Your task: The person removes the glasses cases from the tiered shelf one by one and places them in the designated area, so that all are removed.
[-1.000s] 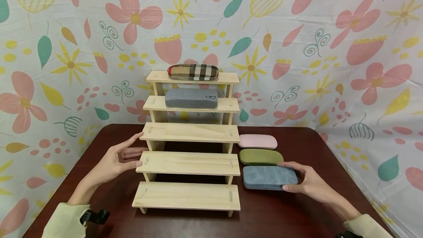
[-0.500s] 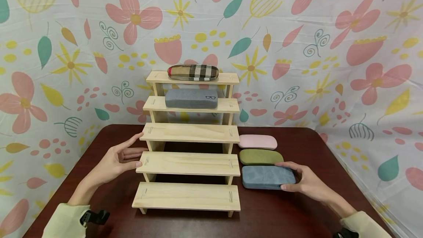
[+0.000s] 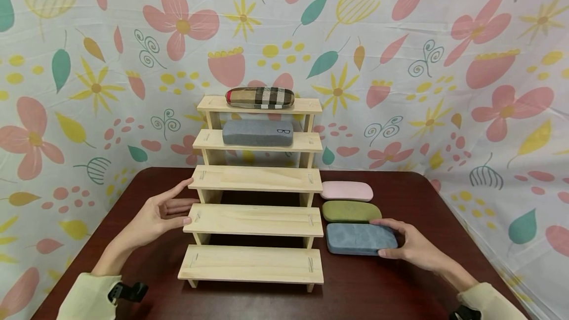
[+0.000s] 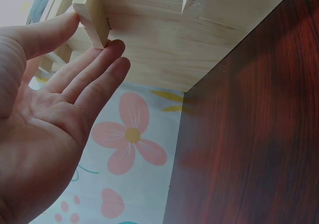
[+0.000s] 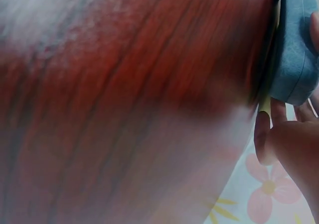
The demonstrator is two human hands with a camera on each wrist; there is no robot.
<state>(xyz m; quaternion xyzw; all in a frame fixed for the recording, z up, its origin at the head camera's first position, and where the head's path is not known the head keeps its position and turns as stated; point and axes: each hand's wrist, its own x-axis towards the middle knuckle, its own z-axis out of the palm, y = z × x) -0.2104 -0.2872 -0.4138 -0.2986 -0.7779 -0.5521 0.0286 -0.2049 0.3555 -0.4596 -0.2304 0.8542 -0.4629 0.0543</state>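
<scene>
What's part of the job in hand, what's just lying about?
Job, likely:
blue oblong case, gripped by right hand
pale wooden tiered rack, touched by left hand
oval green case
oval pink case
boxy grey case
rounded plaid case

Background:
reddish wooden table
white floral cloth
</scene>
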